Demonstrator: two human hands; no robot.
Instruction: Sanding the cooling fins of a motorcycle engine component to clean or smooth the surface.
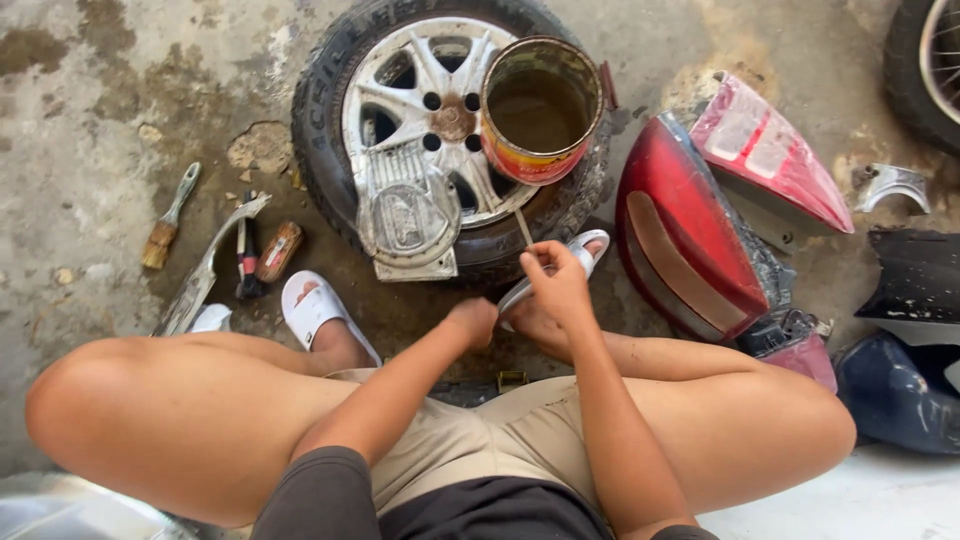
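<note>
Hands meet just below the tyre: the right hand pinches a thin stick reaching toward the tin resting on the tyre for easy dipping, the left hand closed, contents hidden.

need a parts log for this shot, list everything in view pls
wheel with tyre: one, black tyre, silver rim, flat on the floor, top centre
tin can: one, rusty, open, on the wheel
metal cover: one, silver, lying on the rim
tail lights: two, red, right of the wheel
paintbrush: one, wooden handle, left floor
dark panels: two, right edge
second tyre: one, top right corner
sandals: white, one on each foot
left hand: closed, at the white strip
right hand: pinching a thin stick
</note>
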